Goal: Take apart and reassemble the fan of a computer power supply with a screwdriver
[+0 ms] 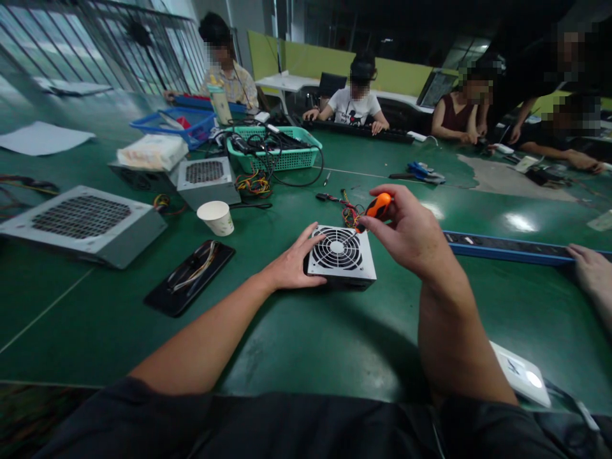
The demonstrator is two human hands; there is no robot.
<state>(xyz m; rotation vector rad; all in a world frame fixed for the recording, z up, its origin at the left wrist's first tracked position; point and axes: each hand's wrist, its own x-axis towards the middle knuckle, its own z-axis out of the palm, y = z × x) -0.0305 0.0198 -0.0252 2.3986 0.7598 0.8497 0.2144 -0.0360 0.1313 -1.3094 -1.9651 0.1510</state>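
Power supply (337, 255), fan grille upward, lies on the green table (296, 347) between my hands. My left hand (292, 261) has its fingers spread against the unit's left side, thumb by its near edge. My right hand (406, 231), above the unit's right side, pinches an orange-handled screwdriver (378, 206) between thumb and fingers; its shaft slants down toward the grille, though I can't tell whether the tip touches. Coloured wires (348, 210) lie just behind the unit; a paper cup (216, 220) stands to its left.
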